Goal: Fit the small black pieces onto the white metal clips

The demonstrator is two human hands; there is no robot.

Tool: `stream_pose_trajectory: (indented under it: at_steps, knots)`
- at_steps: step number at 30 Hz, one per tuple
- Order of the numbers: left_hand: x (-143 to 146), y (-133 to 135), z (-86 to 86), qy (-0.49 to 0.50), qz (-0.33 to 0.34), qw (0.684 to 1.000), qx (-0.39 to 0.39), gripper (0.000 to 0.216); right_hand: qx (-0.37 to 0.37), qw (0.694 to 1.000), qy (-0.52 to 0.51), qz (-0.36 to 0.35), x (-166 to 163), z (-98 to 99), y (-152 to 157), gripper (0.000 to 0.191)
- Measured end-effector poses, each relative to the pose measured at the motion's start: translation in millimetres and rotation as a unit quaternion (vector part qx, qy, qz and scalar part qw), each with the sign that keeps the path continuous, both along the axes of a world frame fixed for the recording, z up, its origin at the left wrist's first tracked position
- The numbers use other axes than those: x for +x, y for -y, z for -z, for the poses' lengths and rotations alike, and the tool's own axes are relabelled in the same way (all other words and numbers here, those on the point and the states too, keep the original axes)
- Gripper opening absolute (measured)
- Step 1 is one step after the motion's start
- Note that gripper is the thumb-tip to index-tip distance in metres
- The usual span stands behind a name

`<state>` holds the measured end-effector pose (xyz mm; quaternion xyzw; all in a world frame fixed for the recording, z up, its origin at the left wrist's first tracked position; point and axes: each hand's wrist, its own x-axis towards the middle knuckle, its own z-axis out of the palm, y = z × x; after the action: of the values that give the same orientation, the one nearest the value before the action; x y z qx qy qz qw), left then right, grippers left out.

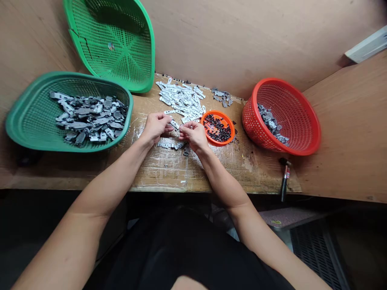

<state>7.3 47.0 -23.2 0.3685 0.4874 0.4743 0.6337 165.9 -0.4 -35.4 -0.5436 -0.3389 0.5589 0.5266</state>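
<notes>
Between my two hands is a slim silvery metal piece (174, 124) with holes in it, held just above the work surface. My left hand (155, 128) pinches its upper left end between thumb and fingers. At the lower right end, the fingertips of my right hand (195, 136) are closed on it; whether they also hold some small part is hidden. Beyond my hands lies a heap of similar silvery pieces (181, 96). Just right of my right hand stands an orange dish (232, 135) of small dark parts (217, 128). Below my fingers lies a row of grey metal pieces (169, 145).
A dark green basket (27, 117) of assembled-looking metal pieces stands left, with a bright green basket (130, 60) leaning behind it. On the right are a red basket (299, 117) holding grey pieces and a hammer (284, 181) near the front edge. Wooden panels enclose the cardboard-covered bench (160, 173).
</notes>
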Motion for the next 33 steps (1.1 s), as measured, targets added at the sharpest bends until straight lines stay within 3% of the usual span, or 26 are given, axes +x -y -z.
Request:
stream_pose_trajectory:
  at_steps: [18, 28, 33]
  knots:
    - [0.1, 0.9, 3.2, 0.030, 0.004, 1.000, 0.001, 0.016, 0.022, 0.999, -0.022, 0.029, -2.3, -7.3, 2.5, 0.028]
    - [5.3, 4.4, 3.6, 0.031, -0.018, 0.999, -0.001, 0.014, 0.095, 0.994, -0.010, 0.057, -9.1, 7.6, 3.6, 0.030]
    - [5.4, 3.9, 4.2, 0.038, -0.029, 0.999, -0.005, 0.016, 0.092, 0.994, 0.007, 0.057, -9.7, 11.7, 4.0, 0.028]
